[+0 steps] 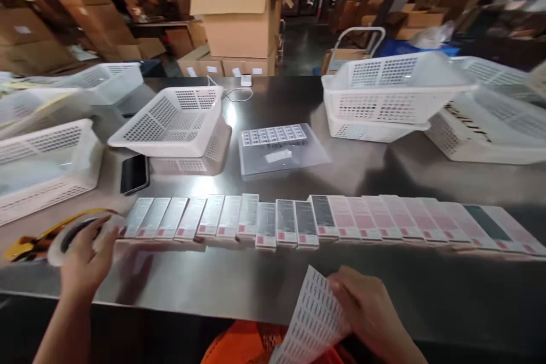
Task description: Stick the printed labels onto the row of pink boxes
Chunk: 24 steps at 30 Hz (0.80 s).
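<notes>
At the lower left of the frame, the left hand (pixel 85 261) grips a roll of tape (pixel 74 236) resting on the steel table (pixel 239 281). At bottom centre, the right hand (pixel 367 310) pinches a sheet of labels (pixel 311 321). A row of flat boxes (pixel 324 222) spans the middle, with white baskets (pixel 170 119) behind.

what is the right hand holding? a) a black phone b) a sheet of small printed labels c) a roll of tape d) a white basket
b: the right hand grips a sheet of small printed labels at the near table edge, while the black phone lies untouched beside a white basket, and the roll of tape is at the left hand.
</notes>
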Each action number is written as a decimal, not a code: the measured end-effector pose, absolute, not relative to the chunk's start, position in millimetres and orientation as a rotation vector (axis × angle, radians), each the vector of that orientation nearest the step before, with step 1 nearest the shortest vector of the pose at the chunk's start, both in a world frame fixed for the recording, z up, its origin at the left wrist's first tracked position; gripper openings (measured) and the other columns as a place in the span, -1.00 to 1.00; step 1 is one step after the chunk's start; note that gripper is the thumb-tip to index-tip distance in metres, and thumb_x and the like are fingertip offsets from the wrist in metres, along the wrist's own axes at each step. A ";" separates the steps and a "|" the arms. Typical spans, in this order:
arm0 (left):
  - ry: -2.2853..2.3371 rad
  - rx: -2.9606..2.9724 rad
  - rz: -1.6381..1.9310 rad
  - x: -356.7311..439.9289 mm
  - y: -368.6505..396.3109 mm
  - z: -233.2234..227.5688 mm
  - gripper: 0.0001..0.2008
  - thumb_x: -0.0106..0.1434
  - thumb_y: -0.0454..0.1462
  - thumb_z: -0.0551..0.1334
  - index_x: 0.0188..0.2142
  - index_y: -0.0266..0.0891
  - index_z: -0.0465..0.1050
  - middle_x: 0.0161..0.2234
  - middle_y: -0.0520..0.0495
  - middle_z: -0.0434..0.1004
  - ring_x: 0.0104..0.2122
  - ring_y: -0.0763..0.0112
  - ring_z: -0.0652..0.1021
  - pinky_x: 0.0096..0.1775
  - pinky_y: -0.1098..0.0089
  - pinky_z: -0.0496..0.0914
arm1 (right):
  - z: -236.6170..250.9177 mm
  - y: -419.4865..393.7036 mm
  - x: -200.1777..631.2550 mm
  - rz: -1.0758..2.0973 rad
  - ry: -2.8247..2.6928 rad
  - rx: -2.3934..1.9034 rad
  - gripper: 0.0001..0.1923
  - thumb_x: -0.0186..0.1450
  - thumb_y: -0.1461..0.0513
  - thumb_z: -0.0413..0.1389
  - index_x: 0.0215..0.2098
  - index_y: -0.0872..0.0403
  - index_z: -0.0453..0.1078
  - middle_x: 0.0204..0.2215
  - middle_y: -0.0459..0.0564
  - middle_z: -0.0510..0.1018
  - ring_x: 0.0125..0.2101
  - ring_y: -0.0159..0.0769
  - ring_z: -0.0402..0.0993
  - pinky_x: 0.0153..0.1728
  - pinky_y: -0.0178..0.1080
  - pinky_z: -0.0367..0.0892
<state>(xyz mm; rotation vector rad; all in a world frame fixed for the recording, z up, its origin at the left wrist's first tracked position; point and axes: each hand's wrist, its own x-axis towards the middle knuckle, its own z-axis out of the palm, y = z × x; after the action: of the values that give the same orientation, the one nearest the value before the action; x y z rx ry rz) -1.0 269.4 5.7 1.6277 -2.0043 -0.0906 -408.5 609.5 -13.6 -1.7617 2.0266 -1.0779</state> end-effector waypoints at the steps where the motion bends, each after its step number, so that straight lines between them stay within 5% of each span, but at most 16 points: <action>1: -1.978 1.667 -0.080 2.6 267.1 0.4 -0.61 0.27 -0.09 0.11 -0.05 -0.27 0.47 -0.15 -0.17 0.57 -0.04 -0.01 0.54 0.00 -0.01 0.44 | -14.5 598.0 -409.1 -1.023 2.037 -1.909 -0.58 0.50 0.15 -0.11 -0.48 0.05 0.34 -0.58 -0.14 0.41 -0.61 -0.43 0.34 -0.55 -0.31 0.16; 3: -1.975 1.618 -0.007 0.3 265.8 -10.1 -0.58 0.30 -0.09 0.08 -0.02 -0.32 0.46 -0.09 -0.24 0.57 0.04 -0.06 0.51 0.08 -0.07 0.38 | -16.3 574.6 -406.5 -0.979 2.122 -2.144 -0.51 0.50 0.10 -0.11 -0.55 0.07 0.33 -0.52 -0.08 0.51 -0.55 -0.39 0.42 -0.47 -0.28 0.24; 6: -2.043 1.307 0.174 -15.9 270.1 -20.3 -0.57 0.34 -0.12 0.06 0.00 -0.43 0.42 0.01 -0.39 0.52 0.17 -0.06 0.42 0.18 -0.03 0.28 | -21.6 543.9 -395.5 -1.018 2.163 -2.327 -0.44 0.46 -0.01 -0.10 -0.59 0.08 0.36 -0.23 -0.02 0.64 -0.14 -0.15 0.53 -0.06 -0.08 0.34; 10: -2.084 1.349 -0.009 -32.2 271.6 -24.9 -0.55 0.35 -0.12 0.01 0.04 -0.41 0.40 0.04 -0.42 0.50 0.11 0.02 0.48 0.14 0.08 0.34 | -28.7 515.8 -373.9 -0.898 1.933 -2.457 -0.50 0.31 -0.10 0.08 -0.57 0.07 0.43 0.06 -0.04 0.56 0.19 0.00 0.31 0.28 0.21 0.01; 14: -1.923 1.666 -0.142 -39.9 263.1 -25.3 -0.53 0.35 -0.11 0.01 0.09 -0.34 0.41 -0.03 -0.34 0.55 0.04 0.03 0.52 0.08 0.08 0.37 | -29.0 498.0 -362.5 -0.691 1.752 -2.466 -0.63 0.23 -0.03 0.22 -0.54 0.08 0.50 0.20 -0.04 0.43 0.25 0.12 0.22 0.26 0.44 -0.15; 17: -1.893 1.743 -0.175 -48.6 259.3 -23.7 -0.54 0.34 -0.12 0.02 0.09 -0.30 0.43 -0.06 -0.30 0.58 -0.01 0.02 0.55 0.05 0.05 0.39 | -29.2 488.5 -365.6 -0.686 1.725 -2.404 -0.79 0.21 0.12 0.31 -0.49 0.09 0.55 0.20 0.02 0.42 0.26 0.22 0.19 0.18 0.53 -0.08; 24: -1.782 1.806 -0.342 -60.0 267.7 -12.2 -0.57 0.23 -0.05 0.17 0.01 -0.21 0.48 -0.08 -0.20 0.62 -0.01 0.04 0.57 0.11 0.05 0.36 | -34.0 485.8 -381.4 -0.667 1.740 -2.386 -0.95 0.19 0.28 0.34 -0.35 0.03 0.59 0.22 0.02 0.40 0.25 0.18 0.23 0.18 0.49 0.01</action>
<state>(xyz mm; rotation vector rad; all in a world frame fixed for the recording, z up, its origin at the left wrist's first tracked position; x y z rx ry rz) -60.0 267.7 -12.2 1.8062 -1.7816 -0.3417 -381.4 485.8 -34.0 -2.3857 1.7400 -0.6674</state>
